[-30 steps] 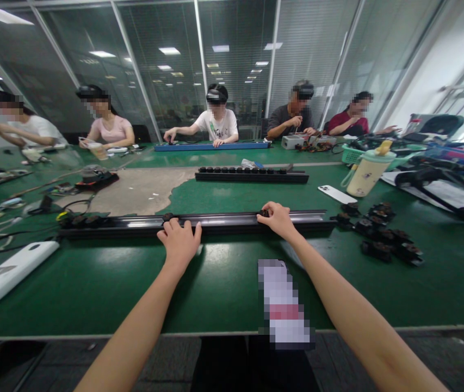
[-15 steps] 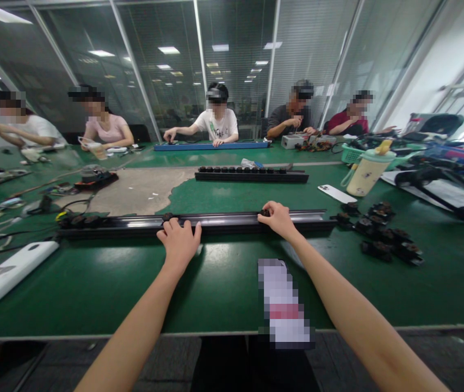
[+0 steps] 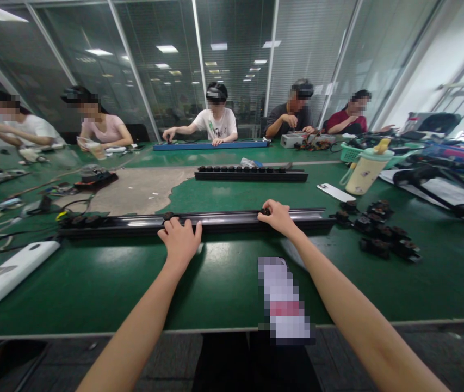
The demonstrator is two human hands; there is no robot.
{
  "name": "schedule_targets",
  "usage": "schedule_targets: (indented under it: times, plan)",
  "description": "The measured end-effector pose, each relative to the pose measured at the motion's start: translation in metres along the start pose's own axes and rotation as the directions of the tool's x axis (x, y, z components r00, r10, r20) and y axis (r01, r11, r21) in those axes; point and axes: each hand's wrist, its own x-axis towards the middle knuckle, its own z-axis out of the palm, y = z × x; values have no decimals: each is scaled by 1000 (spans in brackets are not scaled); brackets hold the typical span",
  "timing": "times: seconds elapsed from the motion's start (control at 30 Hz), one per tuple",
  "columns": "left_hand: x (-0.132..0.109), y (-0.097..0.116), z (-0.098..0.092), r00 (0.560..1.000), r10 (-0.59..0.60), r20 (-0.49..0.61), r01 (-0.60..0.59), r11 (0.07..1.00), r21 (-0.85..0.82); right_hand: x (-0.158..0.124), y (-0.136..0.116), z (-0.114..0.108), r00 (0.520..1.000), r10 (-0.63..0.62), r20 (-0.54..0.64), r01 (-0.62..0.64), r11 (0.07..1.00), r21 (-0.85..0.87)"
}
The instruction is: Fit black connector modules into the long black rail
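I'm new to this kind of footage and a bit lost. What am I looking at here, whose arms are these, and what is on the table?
The camera sits on a person's head, looking down at their own bare arms. On the green table lies a long black rail. The left hand rests on it beside a small black module; the right hand pinches another module on the rail. Loose black modules lie to the right, a white device to the left. Other people work across the table.

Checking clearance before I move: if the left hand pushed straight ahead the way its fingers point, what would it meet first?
The left hand already rests against the long black rail, fingers by a small black module seated in it. Beyond lies bare green table, as far as depth shows.
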Motion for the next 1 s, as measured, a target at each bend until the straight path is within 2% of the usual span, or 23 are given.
schedule_targets:
  times: [0.23,0.43,0.77,1.0]
  plan:
    - [0,0,0,1000,4,-15,-4,1000,-15,3,5,-7,997,-27,67,35,991,-127]
    - [-1,0,1,1000,6,-17,-6,1000,-10,-5,14,-11,999,49,-8,-49,999,-16]
    - [0,0,0,1000,3,-9,-3,1000,2,-10,14,-7,997,18,-79,-16,1000,25]
    - [0,1,0,1000,2,-19,-2,1000,-9,-10,14,-7,996,24,-81,-23,1000,14]
